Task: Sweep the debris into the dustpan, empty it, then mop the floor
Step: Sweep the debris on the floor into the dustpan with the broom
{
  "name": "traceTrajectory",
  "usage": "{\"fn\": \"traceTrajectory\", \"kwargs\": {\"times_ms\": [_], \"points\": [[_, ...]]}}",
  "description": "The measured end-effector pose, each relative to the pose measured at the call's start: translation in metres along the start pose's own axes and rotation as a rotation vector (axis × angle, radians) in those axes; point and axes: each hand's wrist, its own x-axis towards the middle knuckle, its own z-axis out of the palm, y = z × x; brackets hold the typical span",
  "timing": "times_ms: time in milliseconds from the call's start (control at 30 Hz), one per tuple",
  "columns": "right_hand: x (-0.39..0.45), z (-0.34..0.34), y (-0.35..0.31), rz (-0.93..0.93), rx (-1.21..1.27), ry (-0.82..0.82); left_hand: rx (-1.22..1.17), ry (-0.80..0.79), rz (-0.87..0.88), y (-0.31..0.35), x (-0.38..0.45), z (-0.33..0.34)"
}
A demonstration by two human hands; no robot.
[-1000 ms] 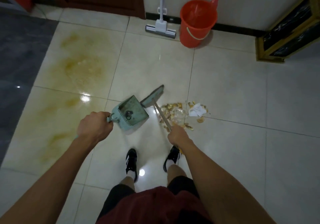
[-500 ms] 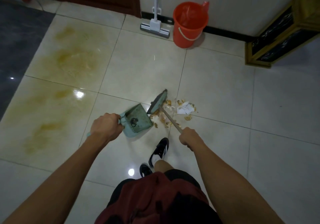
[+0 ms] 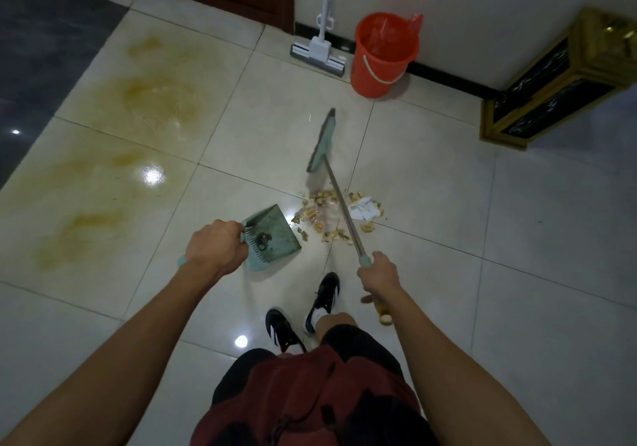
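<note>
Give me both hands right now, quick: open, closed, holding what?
Left hand: closed, gripping the dustpan by its handle.
Right hand: closed, gripping the broom near the handle's end.

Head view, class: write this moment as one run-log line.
phase: sweeping | left hand grips dustpan | right hand grips broom, head beyond debris | mop unused

No text, label, brand or number can be read anywhere. The bucket (image 3: pixel 384 54) and dustpan (image 3: pixel 274 235) show no legible marking.
</note>
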Motion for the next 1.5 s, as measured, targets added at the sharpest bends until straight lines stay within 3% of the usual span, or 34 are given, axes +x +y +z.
{"fn": "traceTrajectory", "kwargs": {"times_ms": [67,100,267,633,933,1500], "points": [[0.001,-0.001,0.0,0.092,0.214,-0.225,-0.012,-0.001,-0.008,0.002,-0.002,0.004],[0.004,-0.003,-0.003,0.091,0.263,-0.259,-0.012,-0.003,-0.015,0.003,-0.003,0.007],[0.035,-0.015,-0.017,-0.023,0.164,-0.004,-0.015,-0.028,-0.049,0.01,0.003,0.019],[0.083,-0.062,0.012,0.051,-0.162,0.125,-0.025,-0.034,-0.101,0.024,0.03,0.03],[0.099,-0.081,0.024,0.12,-0.239,-0.009,0.009,-0.026,-0.087,0.036,0.05,0.026],[0.049,0.018,0.02,-0.062,-0.393,-0.218,-0.024,0.007,-0.063,0.02,0.027,0.044]]}}
